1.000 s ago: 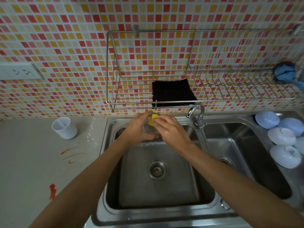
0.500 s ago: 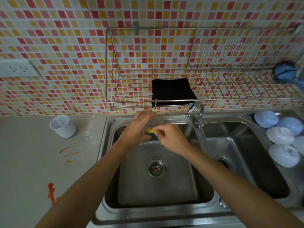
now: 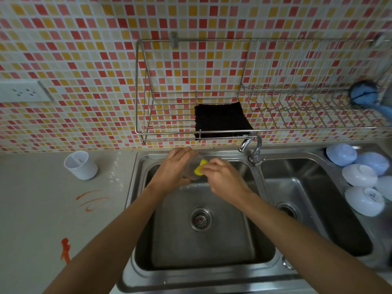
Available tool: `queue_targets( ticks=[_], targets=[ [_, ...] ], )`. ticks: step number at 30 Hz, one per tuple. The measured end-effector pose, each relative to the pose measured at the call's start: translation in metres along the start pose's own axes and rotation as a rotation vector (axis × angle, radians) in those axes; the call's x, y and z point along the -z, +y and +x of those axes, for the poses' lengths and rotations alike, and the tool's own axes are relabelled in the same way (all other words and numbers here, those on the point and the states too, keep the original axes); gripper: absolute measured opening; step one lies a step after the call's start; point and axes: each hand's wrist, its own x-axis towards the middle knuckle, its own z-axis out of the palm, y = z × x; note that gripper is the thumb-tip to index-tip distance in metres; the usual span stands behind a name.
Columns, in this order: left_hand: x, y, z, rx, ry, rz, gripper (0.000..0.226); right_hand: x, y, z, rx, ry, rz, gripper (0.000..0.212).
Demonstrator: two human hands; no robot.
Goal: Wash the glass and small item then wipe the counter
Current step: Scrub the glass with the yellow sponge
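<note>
1. Over the left basin of the sink, the glass is held by the left hand, whose fingers are curled round its wall; it is presumably kept above the basin so that drips are caught there.
2. A yellow sponge is pinched by the right hand and pressed at the glass's mouth, a hold suited to scrubbing the rim and inside. How deep the sponge sits cannot be told, since the glass is clear and partly covered.
3. No water is seen running from the tap.
4. On the tabletop, a white cup stands left of the sink; it is judged possibly to be the small item, as yet unwashed.
5. Orange smears lie on the tabletop, so wiping is judged outstanding.
6. A black cloth is kept on the wall rack, within reach for that step.
</note>
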Motion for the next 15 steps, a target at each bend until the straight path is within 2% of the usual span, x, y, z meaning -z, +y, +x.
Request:
queue_targets(
  ticks=[3, 7, 10, 12, 15],
  targets=[
    [0.000, -0.002, 0.004, -0.017, -0.015, 0.023, 0.074, -0.008, -0.013, -0.003, 0.019, 0.029, 0.054, 0.036],
    [-0.001, -0.006, -0.004, -0.027, -0.044, 0.075, 0.078, -0.006, -0.013, -0.008, 0.011, 0.013, 0.129, 0.030],
    [-0.001, -0.004, -0.006, 0.011, -0.034, 0.065, 0.078, -0.006, -0.004, -0.005, 0.003, 0.021, 0.023, 0.032],
    [0.001, -0.002, -0.004, 0.013, -0.040, 0.069, 0.079, -0.007, -0.005, -0.004, 0.007, -0.029, 0.002, 0.036],
    [-0.003, -0.002, -0.009, 0.062, -0.054, 0.052, 0.080, 0.000, -0.011, -0.004, -0.097, -0.093, 0.169, 0.032]
  ],
)
